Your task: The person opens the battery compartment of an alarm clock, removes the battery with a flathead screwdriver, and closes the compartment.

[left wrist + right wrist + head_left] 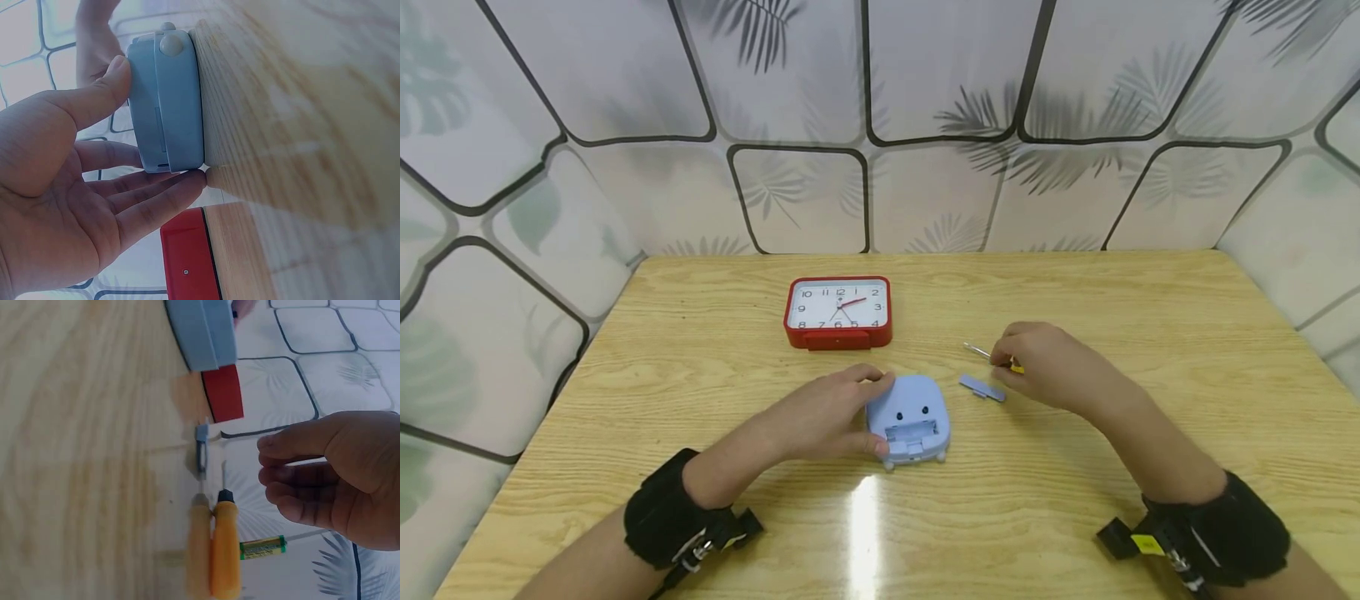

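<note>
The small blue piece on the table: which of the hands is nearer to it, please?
The right hand. It is just beside the small blue piece, on its right; the left hand is farther away to the left, gripping the blue device by its left side.

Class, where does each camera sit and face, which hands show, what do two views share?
Head: worn there, facing forward, down at the table; left hand, right hand.
Left wrist: worn there, facing the blue case; left hand near, right hand beyond.
Right wrist: worn there, facing the screwdriver; right hand near, left barely.
Wrist views share blue case, red clock.
</note>
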Demonstrator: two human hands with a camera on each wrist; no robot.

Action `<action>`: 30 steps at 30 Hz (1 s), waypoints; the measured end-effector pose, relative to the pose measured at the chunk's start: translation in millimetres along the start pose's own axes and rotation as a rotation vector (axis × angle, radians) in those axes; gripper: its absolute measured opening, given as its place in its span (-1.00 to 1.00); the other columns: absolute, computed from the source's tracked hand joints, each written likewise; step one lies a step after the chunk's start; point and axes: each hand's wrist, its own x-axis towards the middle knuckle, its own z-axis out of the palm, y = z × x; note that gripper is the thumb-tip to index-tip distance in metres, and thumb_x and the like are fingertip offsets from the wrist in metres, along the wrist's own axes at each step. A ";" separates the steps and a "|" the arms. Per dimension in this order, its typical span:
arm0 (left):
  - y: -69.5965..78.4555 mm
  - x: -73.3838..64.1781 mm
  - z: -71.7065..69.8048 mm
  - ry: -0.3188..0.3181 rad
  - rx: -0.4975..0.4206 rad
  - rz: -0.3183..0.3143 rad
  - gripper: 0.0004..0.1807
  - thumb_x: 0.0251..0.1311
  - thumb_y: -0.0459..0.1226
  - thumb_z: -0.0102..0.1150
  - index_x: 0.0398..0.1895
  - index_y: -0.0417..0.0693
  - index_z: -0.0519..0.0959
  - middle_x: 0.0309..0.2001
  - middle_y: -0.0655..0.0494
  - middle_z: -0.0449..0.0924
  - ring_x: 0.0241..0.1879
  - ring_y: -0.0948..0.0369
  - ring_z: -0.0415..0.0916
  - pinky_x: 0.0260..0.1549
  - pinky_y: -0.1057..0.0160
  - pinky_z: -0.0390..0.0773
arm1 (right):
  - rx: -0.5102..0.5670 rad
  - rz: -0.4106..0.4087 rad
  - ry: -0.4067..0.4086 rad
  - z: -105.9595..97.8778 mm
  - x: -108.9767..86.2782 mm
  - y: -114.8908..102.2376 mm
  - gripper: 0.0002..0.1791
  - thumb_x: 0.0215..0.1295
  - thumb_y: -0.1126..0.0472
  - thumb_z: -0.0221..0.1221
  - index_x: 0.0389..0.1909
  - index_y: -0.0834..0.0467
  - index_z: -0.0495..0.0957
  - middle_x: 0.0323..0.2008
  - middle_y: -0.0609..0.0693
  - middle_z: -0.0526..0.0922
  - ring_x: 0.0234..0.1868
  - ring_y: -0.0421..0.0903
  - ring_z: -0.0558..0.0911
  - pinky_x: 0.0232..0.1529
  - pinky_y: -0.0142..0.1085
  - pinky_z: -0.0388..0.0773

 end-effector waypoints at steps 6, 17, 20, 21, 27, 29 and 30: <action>-0.3 -0.3 0.0 0.006 0.001 0.002 -0.02 0.11 0.07 0.42 0.49 -0.23 0.25 0.39 -0.13 0.37 0.29 0.02 0.42 0.30 0.04 0.43 | 0.016 -0.067 -0.080 11.9 4.1 -6.4 -0.96 0.25 0.31 0.33 -0.37 0.14 0.74 -0.37 -0.09 0.65 -0.38 -0.24 0.55 -0.37 -0.38 0.55; 0.5 -0.4 -0.1 0.005 -0.003 -0.002 -0.02 0.11 0.07 0.42 0.49 -0.22 0.25 0.39 -0.13 0.37 0.28 0.02 0.43 0.29 0.04 0.43 | 0.000 -0.059 -0.088 29.8 8.0 -6.4 -0.83 0.23 0.28 0.33 -0.53 0.02 0.62 -0.47 -0.18 0.53 -0.45 -0.31 0.42 -0.39 -0.40 0.47; 0.5 -0.2 -0.1 0.007 0.002 0.000 -0.02 0.10 0.07 0.42 0.48 -0.23 0.25 0.38 -0.13 0.37 0.28 0.02 0.44 0.29 0.04 0.44 | -0.006 -0.055 -0.096 29.1 7.1 -7.3 -0.81 0.21 0.31 0.34 -0.54 0.03 0.60 -0.47 -0.18 0.51 -0.46 -0.31 0.42 -0.41 -0.41 0.46; 0.5 -0.2 -0.1 0.007 0.003 0.001 -0.02 0.10 0.07 0.42 0.48 -0.23 0.25 0.38 -0.13 0.38 0.28 0.02 0.44 0.28 0.04 0.44 | -0.011 -0.058 -0.097 28.7 6.7 -7.6 -0.80 0.19 0.33 0.34 -0.55 0.03 0.60 -0.48 -0.18 0.51 -0.46 -0.30 0.41 -0.41 -0.41 0.45; 0.5 0.0 0.1 0.000 0.005 -0.007 -0.02 0.10 0.07 0.42 0.49 -0.22 0.25 0.39 -0.13 0.37 0.28 0.02 0.43 0.30 0.04 0.43 | -0.079 -0.075 -0.092 27.2 5.4 -9.6 -0.75 0.15 0.32 0.34 -0.62 0.00 0.54 -0.48 -0.20 0.48 -0.48 -0.31 0.40 -0.44 -0.43 0.43; 0.4 0.0 0.0 -0.001 0.006 -0.007 -0.02 0.10 0.07 0.42 0.49 -0.21 0.24 0.39 -0.12 0.37 0.28 0.02 0.43 0.30 0.04 0.43 | -0.097 -0.085 -0.071 25.3 4.9 -10.7 -0.74 0.13 0.31 0.34 -0.63 0.00 0.52 -0.48 -0.20 0.47 -0.49 -0.31 0.39 -0.46 -0.43 0.41; 0.3 0.1 0.1 -0.001 0.007 -0.006 -0.02 0.10 0.08 0.42 0.49 -0.21 0.25 0.39 -0.12 0.37 0.28 0.03 0.43 0.29 0.04 0.43 | -0.097 -0.090 -0.056 24.0 4.6 -11.1 -0.75 0.11 0.31 0.34 -0.62 -0.01 0.51 -0.48 -0.20 0.47 -0.49 -0.31 0.39 -0.47 -0.43 0.41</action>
